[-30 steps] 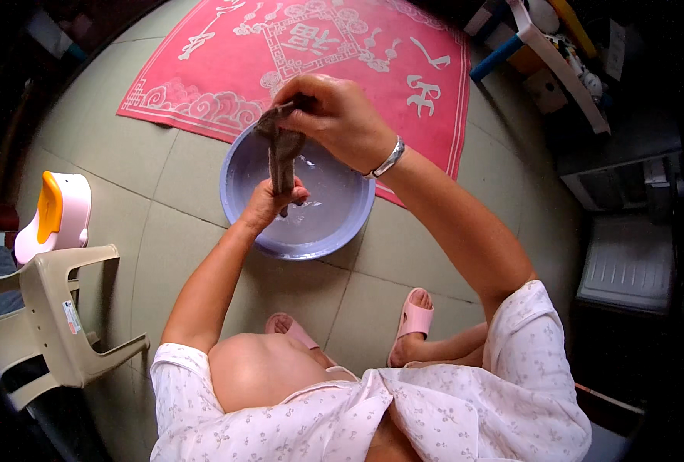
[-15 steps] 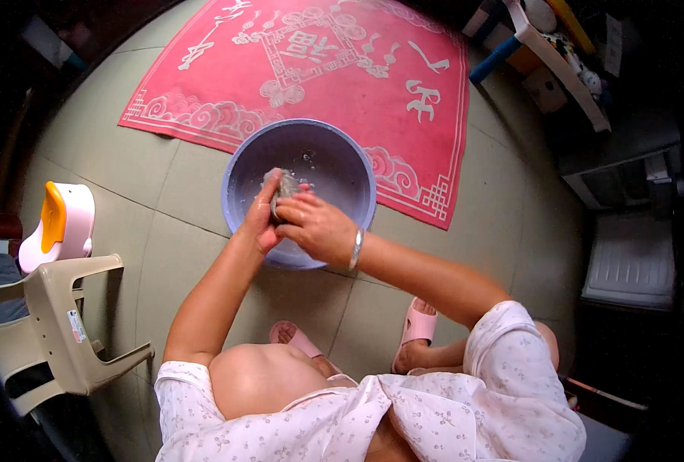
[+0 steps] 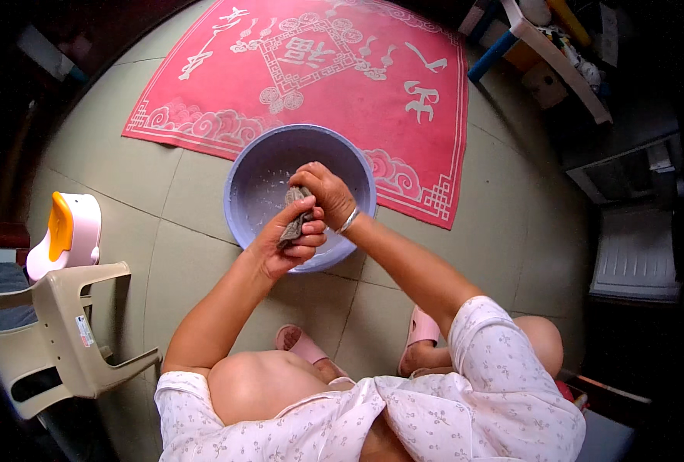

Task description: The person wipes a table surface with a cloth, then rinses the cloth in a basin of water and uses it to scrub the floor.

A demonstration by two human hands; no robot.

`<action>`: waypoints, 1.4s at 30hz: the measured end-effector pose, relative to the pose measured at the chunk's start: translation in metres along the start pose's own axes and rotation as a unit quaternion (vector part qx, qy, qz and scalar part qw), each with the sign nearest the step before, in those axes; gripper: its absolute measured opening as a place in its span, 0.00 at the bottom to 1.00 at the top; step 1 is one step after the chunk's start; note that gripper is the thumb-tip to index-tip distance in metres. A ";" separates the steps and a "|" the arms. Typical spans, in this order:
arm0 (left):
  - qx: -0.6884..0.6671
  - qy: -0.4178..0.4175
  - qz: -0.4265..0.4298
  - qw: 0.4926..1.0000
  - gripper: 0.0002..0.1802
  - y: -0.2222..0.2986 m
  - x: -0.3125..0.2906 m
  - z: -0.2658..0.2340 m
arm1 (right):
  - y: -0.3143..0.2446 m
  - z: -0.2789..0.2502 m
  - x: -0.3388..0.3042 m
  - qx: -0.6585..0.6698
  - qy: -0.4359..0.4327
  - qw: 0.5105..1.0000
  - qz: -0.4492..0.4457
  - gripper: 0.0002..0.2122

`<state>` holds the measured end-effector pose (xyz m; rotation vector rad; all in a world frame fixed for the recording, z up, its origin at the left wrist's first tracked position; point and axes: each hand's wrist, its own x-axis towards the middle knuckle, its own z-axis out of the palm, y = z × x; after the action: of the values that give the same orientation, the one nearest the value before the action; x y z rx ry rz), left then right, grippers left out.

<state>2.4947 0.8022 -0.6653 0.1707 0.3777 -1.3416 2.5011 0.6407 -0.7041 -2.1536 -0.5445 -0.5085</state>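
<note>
A bunched grey cloth [image 3: 296, 222] is squeezed between my two hands, over the near half of a round purple-blue basin [image 3: 242, 185]. My left hand [image 3: 282, 240] has its fingers wrapped round the lower end, thumb laid along the cloth. Just beyond it, my right hand [image 3: 328, 194], with a silver bangle [image 3: 348, 220] at the wrist, is closed round the upper end. The cloth's exact kind cannot be made out, as the fingers cover much of it. White suds or droplets show inside the basin.
The basin touches the near edge of a red patterned mat [image 3: 226, 92] on the tiled floor. A beige plastic chair [image 3: 68, 331] and a pink-and-orange child's seat [image 3: 72, 231] stand at the left. At far right is a rack [image 3: 558, 65] with various items. My pink slippers [image 3: 309, 348] are below.
My right hand has moved from lying across the left to gripping the cloth's upper end. My left fingers have closed round the lower end, and the cloth is now bunched tighter.
</note>
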 end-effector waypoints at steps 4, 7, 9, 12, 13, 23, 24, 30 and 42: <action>0.390 0.202 0.098 0.893 0.12 0.016 -0.006 -0.021 | 0.014 -0.003 0.005 -0.152 -0.208 0.966 0.001 0.08; 0.562 0.289 0.153 0.760 0.12 0.022 0.004 -0.044 | 0.003 0.000 0.003 -0.196 -0.282 0.938 0.040 0.06; 0.735 0.333 0.199 0.557 0.12 0.024 0.011 -0.049 | -0.005 0.005 -0.005 -0.235 -0.326 0.906 0.129 0.07; 0.866 0.295 0.284 0.287 0.14 0.032 0.019 -0.076 | -0.009 0.021 -0.024 -0.160 -0.295 0.906 0.260 0.09; 0.889 0.290 0.255 0.247 0.14 0.036 0.018 -0.081 | -0.013 0.027 -0.028 -0.110 -0.280 0.902 0.309 0.09; 0.890 0.157 0.387 0.183 0.16 0.029 0.010 -0.060 | -0.008 0.009 -0.026 0.209 -0.246 0.774 0.545 0.27; 0.892 0.152 0.384 0.181 0.16 0.030 0.015 -0.066 | -0.008 0.004 -0.030 0.211 -0.241 0.774 0.546 0.27; 0.499 0.255 0.103 0.822 0.08 0.034 -0.002 -0.047 | -0.022 -0.015 -0.027 -0.220 -0.216 0.951 -0.010 0.31; 0.510 0.208 0.066 0.832 0.29 0.027 0.002 0.002 | -0.006 -0.022 0.022 -0.261 -0.249 0.930 -0.074 0.08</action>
<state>2.5214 0.8062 -0.6670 1.3774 -0.0382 -1.2410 2.5125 0.6303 -0.6760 -2.7898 -0.9372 -0.1847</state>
